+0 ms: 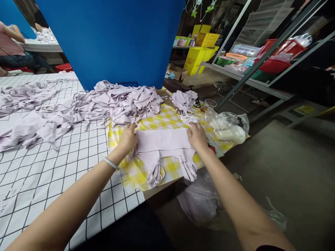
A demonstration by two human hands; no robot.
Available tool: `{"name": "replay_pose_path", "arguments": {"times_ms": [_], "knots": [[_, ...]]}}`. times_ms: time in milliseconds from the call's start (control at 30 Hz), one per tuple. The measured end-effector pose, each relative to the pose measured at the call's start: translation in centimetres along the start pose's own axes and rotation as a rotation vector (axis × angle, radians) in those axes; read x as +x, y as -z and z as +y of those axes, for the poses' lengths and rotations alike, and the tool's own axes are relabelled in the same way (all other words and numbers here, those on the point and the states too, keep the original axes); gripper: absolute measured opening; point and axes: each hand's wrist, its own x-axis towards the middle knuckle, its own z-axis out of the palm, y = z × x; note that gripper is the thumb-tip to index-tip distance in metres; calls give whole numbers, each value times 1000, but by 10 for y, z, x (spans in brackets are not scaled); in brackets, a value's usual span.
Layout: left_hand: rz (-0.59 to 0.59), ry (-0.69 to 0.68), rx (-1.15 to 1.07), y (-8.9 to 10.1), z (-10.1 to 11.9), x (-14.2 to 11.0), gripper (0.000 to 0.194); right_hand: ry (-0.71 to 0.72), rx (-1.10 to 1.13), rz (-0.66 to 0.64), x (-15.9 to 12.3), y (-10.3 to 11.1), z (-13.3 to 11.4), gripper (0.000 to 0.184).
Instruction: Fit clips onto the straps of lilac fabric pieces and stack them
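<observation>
A pale lilac strappy top [164, 140] lies spread on a yellow-checked cloth, its thin straps hanging toward the table's front edge. My left hand [128, 137] grips the garment's left side, fingers closed at the upper corner. At the opposite upper corner, my right hand [197, 136] pinches the fabric, so the band between the hands is held flat. Just beyond lies a large heap of similar lilac garments [125, 101]. A smaller lilac bundle [184, 100] with a white lacy piece rests past my right hand.
A blue panel [112, 42] stands behind the heap. At the table's right corner sit a clear plastic bag [230, 129] and a clear cup [210, 103]. Metal shelving [246, 78] with bins stands right. A person [12, 45] sits far left. More garments [28, 129] cover the grid-patterned tablecloth [86, 174].
</observation>
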Motion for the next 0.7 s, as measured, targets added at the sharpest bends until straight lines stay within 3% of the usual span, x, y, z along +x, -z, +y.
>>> {"name": "replay_pose_path", "arguments": {"times_ms": [100,167,267,400,500,567,633,700], "knots": [[-121,-357,376,-14,0,-9,41,183,-194,-121,-2,-12,-12,54],[-206,-474,629,-24,-7,-14,51,206,-329,-263,-4,-24,-13,61],[-245,-422,754,-34,-17,-14,65,143,-406,-379,-6,-37,-7,68],[-278,-369,771,-32,-12,-18,68,157,-433,-377,-11,-37,1,68],[-265,-352,717,-8,-5,-47,70,174,-508,-362,-13,-29,-6,66],[-254,-370,606,18,-7,-78,70,200,-597,-284,-9,-30,-27,63],[-255,-338,463,48,-14,-112,69,315,-614,-181,-1,-44,-72,55],[-224,-265,337,76,-24,-140,64,483,-505,-195,4,-76,-142,43]]}}
